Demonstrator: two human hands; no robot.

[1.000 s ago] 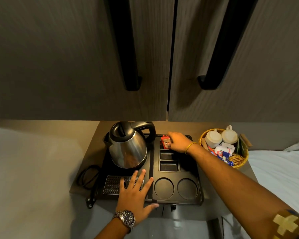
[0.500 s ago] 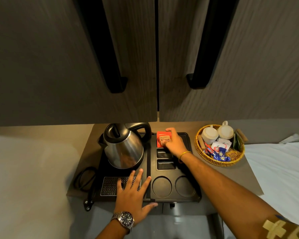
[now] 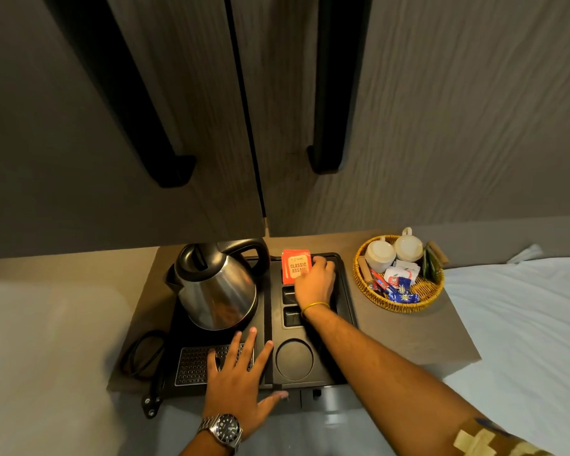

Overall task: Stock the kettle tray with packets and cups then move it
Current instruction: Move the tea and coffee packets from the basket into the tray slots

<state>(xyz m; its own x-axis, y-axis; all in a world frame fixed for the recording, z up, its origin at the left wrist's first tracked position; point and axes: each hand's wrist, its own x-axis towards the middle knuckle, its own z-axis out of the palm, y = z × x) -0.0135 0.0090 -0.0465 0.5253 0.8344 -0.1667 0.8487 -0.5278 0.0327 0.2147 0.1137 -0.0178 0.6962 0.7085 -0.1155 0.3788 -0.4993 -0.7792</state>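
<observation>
One packet in: my right hand (image 3: 314, 279) now stands the red tea packet (image 3: 296, 265) upright in the kettle tray (image 3: 342, 292)'s far slot, fingers pinching it; a second ago it lay lower.
Left hand (image 3: 236, 378): still flat, fingers spread, steadying the tray's front.
Basket (image 3: 399, 304): cups (image 3: 379, 256) and sachets still wait, right of the tray.

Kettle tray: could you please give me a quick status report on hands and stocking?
Right hand on red tea packet, standing in tray's back slot. Left hand flat on tray front. Cups in basket. Nothing blocking.
</observation>
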